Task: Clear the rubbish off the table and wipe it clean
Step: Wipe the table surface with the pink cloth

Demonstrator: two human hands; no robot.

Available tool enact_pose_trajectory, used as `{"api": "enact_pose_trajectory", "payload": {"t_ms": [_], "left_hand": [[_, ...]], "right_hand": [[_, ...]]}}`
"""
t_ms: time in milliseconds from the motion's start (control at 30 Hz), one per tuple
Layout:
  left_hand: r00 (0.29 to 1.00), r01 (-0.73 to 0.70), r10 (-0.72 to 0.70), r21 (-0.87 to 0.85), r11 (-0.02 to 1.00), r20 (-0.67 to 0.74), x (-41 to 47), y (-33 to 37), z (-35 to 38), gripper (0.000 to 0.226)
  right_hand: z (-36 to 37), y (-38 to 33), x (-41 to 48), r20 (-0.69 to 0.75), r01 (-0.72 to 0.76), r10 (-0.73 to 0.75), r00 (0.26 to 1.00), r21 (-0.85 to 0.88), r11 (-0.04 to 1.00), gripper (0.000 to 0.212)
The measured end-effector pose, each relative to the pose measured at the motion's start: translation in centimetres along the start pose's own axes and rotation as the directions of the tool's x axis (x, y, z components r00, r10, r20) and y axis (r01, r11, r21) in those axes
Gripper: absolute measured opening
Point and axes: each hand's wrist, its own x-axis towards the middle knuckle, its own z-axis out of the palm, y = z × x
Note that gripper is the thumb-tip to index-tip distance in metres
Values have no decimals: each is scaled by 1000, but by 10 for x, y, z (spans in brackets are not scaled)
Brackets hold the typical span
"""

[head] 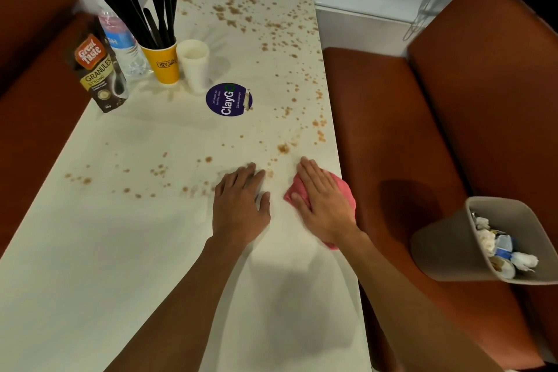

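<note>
well into the wiping step, judging by the crumpled rubbish (495, 248) sitting in the bin (447, 251) on the seat off to the right. pressing a pink cloth (344, 187) flat against the table (120, 251) near its right edge with the right hand (324, 205), fingers straight and spread, not curled round it. resting the left hand (238, 202) just beside, palm down, flat, holding nothing. probably calls next for pushing the cloth forward through the brown splatter (283, 148) just beyond the fingertips, then across the far right half and the near left trail. likely needs skirting or lifting the yellow cup (163, 62), white cup (194, 65) and coffee pouch (99, 72).
</note>
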Motion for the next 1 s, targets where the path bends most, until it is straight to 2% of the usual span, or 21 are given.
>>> {"api": "enact_pose_trajectory", "payload": {"t_ms": [133, 200, 367, 400, 433, 500, 600, 667, 767, 833, 933, 1000], "left_hand": [[999, 23, -22, -19, 1000, 40, 0, 1, -5, 54], [998, 18, -17, -27, 999, 55, 0, 0, -7, 53], [998, 63, -60, -109, 992, 30, -1, -2, -16, 50], [997, 81, -80, -122, 989, 8, -3, -5, -19, 49], [995, 91, -94, -122, 988, -19, -5, -11, -21, 48], [992, 76, -85, -95, 993, -93, -13, -26, -24, 46], [992, 41, -48, -56, 998, -120, -23, -45, -25, 51], [994, 50, -56, -63, 997, -96, -25, -47, -25, 52], [992, 67, -72, -54, 996, -104, -26, -45, -23, 53], [992, 58, -62, -44, 997, -110, -26, -45, -22, 52], [992, 75, -78, -28, 997, -95, -27, -42, -27, 50], [991, 96, -99, -33, 995, -87, -25, -38, -31, 46]], "right_hand": [[-1, 0, 27, -62, -239, 240, 969, 26, 971, 79], [-1, -16, 46, -65, -270, 274, 960, 59, 961, 79], [3, -32, 0, 20, 18, -19, 1000, 39, 999, 78], [3, -26, -15, 19, 35, -36, 999, 36, 999, 77], [4, -18, -24, 0, 13, -13, 1000, 23, 1000, 75], [4, -8, -21, -55, -127, 127, 990, 1, 992, 76], [5, -26, 15, -88, -309, 316, 945, 85, 947, 77], [8, -48, 29, -72, -241, 250, 965, 119, 963, 77], [10, -61, 3, 5, 43, -44, 999, 40, 998, 75], [9, -46, -24, 9, 103, -103, 995, 29, 994, 74], [7, -23, -21, -38, -91, 91, 995, 8, 996, 74], [8, -31, 10, -61, -238, 242, 968, 65, 969, 76]]}}
